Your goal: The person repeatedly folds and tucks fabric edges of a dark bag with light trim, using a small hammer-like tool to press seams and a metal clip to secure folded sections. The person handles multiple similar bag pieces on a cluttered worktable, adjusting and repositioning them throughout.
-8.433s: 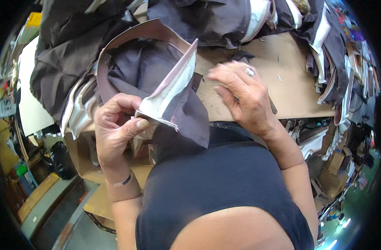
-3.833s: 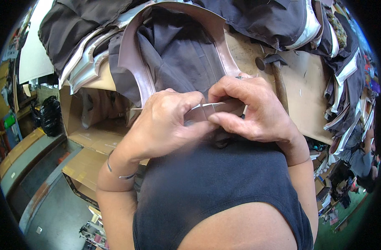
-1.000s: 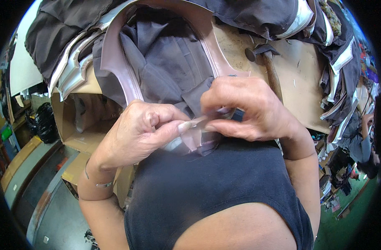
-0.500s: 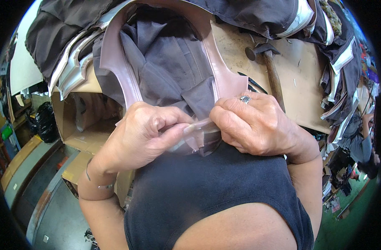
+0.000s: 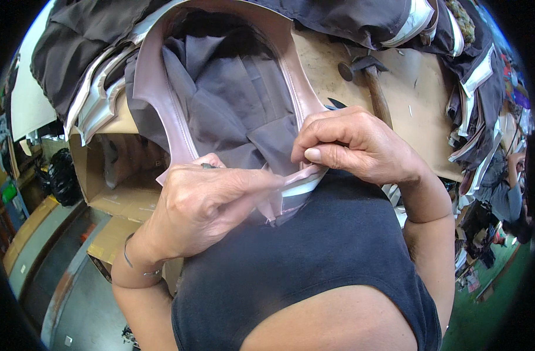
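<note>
A pink leather trim (image 5: 162, 114) with a stitched edge curves around a dark brown fabric lining (image 5: 232, 105); its near end lies against my black top. My right hand (image 5: 358, 146) is closed, thumb and forefinger pinching the trim's near edge on the right. My left hand (image 5: 212, 196) is closed at the same edge on the left, its forefinger reaching along it. Motion smears the left fingertips, and the thumb is partly hidden. Below the fingers, a pale strip and pink flaps of the piece show between the hands.
A hammer (image 5: 376, 93) with a wooden handle lies on the tan work surface (image 5: 419, 117) at the right. Dark fabric pieces with pale edges (image 5: 475, 117) hang around it. An open cardboard box (image 5: 112, 199) stands at the left, and a person (image 5: 507, 199) is at the far right.
My left hand has rolled over, with its forefinger now stretched along the edge. My right hand has shifted slightly upward, its thumb now showing. More of the pale strip shows.
</note>
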